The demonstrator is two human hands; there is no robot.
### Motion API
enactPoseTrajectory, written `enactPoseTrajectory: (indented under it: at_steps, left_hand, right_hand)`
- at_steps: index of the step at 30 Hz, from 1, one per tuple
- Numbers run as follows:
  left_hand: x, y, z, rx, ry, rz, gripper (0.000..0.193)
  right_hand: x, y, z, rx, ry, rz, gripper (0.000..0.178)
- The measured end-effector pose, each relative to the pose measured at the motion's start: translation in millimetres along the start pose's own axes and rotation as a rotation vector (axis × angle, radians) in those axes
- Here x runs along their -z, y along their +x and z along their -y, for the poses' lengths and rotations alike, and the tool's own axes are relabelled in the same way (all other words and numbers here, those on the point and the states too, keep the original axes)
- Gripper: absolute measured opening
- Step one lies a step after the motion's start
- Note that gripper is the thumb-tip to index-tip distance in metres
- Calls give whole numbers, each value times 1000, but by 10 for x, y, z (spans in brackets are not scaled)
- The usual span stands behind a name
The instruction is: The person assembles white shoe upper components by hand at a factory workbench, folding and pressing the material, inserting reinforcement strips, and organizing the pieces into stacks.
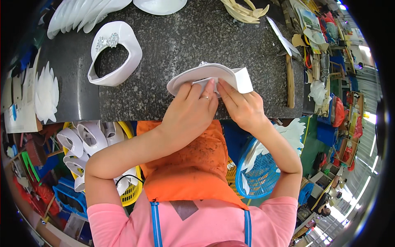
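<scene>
Over speckled dark tabletop, white upper in fingers, crowded shelving rightward

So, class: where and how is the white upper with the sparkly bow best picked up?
Probably by the near band of the white upper, from the person's side, pinched inside and out by the left hand. That band is a strip curving round the opening and lies nearest the person; the sparkly bow sits beyond the opening, clear of the grip.
</scene>
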State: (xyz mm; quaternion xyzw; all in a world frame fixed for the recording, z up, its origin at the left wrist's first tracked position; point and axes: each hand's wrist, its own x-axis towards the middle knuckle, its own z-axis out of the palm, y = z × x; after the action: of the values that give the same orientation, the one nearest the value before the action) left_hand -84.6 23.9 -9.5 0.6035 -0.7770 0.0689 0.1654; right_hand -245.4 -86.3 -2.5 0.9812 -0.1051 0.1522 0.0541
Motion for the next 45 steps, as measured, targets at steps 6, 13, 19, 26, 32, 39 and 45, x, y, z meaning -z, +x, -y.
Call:
enactPoseTrajectory:
  at_steps: [6,13,19,26,32,39,45]
  left_hand:
    - [2,27,16,9,19,10,27]
    - [18,35,35,8,-78,-21,19]
    - [-38,110,74,38,-63,-51,34]
    - [-40,252,102,79,-34,-37,36]
    - [-45,286,89,50,-28,-48,35]
    - [-46,219,93,47,-2,2,32]
    - [-45,152,99,0,-2,-16,32]
  right_hand:
    - [36,33,-17,9,-1,76,34]
    - [107,208,49,-178,67,130,34]
    - [156,413,-44,-322,125,169,10]
    - [96,548,-270,-222,241,120,13]
    - [45,475,-262,-289,246,26,13]
    - [115,325,-95,-240,281,26,7]
    - [97,426,-204,-136,155,30,15]
